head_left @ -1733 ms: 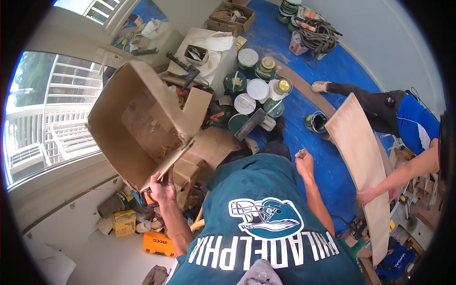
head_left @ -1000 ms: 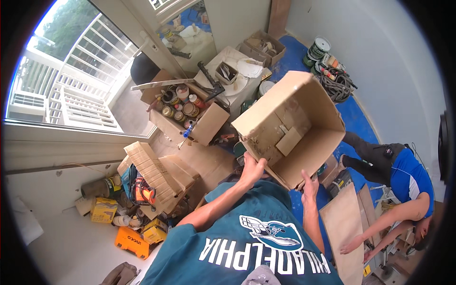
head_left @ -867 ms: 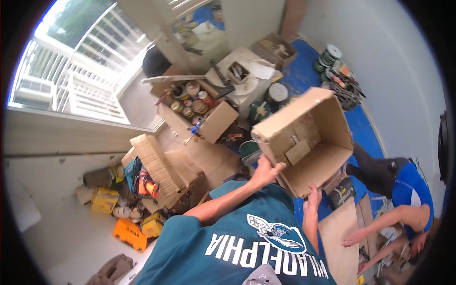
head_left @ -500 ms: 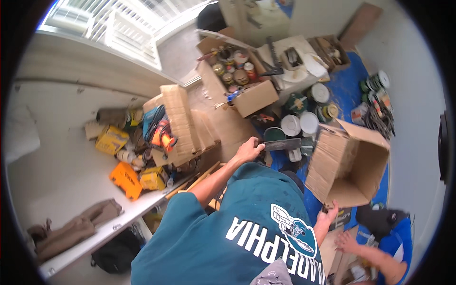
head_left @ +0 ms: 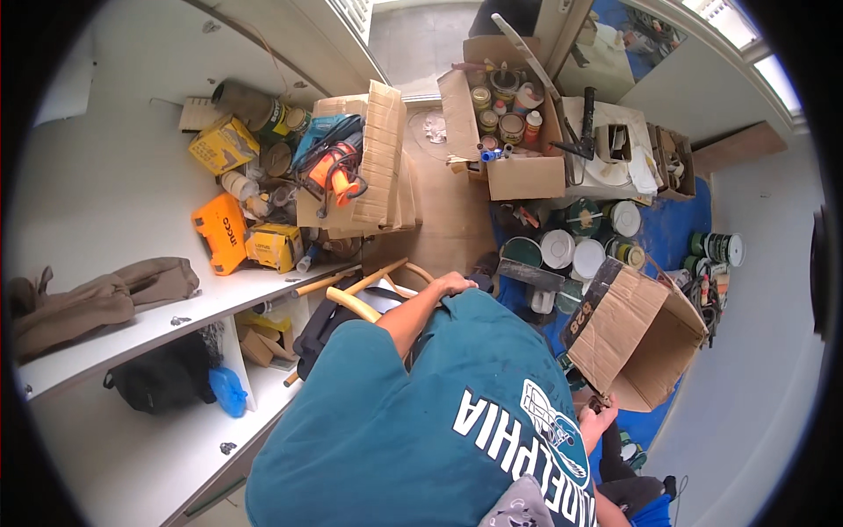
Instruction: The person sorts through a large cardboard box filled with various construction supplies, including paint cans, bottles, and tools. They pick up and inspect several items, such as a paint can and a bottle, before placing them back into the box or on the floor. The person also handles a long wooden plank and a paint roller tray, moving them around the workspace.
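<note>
My left hand (head_left: 452, 284) is closed at the dark grip of a flat tool in front of my teal shirt. The tool's long grey blade (head_left: 532, 275), like a plastering trowel's, extends right over several paint cans. My right hand (head_left: 597, 423), lower and to the right, pinches the near lower corner of a tilted cardboard box (head_left: 616, 321). The box's open end faces right and shows a bare inside wall. Part of the right hand's grip is hidden against the cardboard.
Paint buckets (head_left: 557, 249) crowd a blue floor sheet (head_left: 672, 224). Beyond them stands a carton of cans (head_left: 527, 178). Left, a white shelf (head_left: 158, 312) carries an orange case (head_left: 219, 234); a wooden chair (head_left: 354, 304) stands beside me. Another person's blue clothing (head_left: 652, 511) shows lower right.
My view has turned, showing more of the left shelf. The blade now tilts downward to the right. The other person's hand has left view; my right hand remains on the box.
</note>
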The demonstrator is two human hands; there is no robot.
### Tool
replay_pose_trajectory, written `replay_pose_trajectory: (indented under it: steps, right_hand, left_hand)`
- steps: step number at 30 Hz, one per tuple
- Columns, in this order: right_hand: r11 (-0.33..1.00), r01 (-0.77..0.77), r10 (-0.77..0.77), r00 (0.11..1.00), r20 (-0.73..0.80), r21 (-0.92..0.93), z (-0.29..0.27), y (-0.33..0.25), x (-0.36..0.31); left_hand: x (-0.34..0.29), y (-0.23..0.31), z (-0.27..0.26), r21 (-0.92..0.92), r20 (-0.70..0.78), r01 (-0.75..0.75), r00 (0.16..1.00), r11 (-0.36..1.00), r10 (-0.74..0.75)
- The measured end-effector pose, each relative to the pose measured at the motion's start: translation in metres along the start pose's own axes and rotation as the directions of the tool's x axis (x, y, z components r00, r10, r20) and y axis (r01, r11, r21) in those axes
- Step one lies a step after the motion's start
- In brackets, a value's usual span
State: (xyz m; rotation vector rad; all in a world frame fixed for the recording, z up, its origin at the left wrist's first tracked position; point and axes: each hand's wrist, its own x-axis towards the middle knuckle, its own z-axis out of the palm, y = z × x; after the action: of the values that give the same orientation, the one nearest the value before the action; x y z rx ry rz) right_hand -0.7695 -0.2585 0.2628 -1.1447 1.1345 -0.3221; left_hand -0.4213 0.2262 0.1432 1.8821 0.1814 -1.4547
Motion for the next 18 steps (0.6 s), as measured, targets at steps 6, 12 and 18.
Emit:
replay_pose_trajectory:
  steps: [6, 12, 18]
  right_hand:
    - [0.979, -0.024, 0.081, 0.957, -0.278, 0.204, 0.053, -0.06, -0.008]
    - [0.993, 0.094, -0.077, 0.974, -0.211, 0.071, 0.077, -0.083, -0.005]
    - [0.997, 0.035, -0.038, 0.998, -0.04, -0.071, 0.027, -0.074, 0.048]
  left_hand:
    - [-0.017, 0.062, 0.002, -0.249, -0.335, 0.014, 0.937, 0.968, -0.1]
    - [-0.021, 0.059, 0.006, -0.236, -0.392, -0.007, 0.916, 0.972, -0.089]
    - [-0.02, 0.015, 0.015, -0.234, -0.545, 0.019, 0.826, 0.972, -0.147]
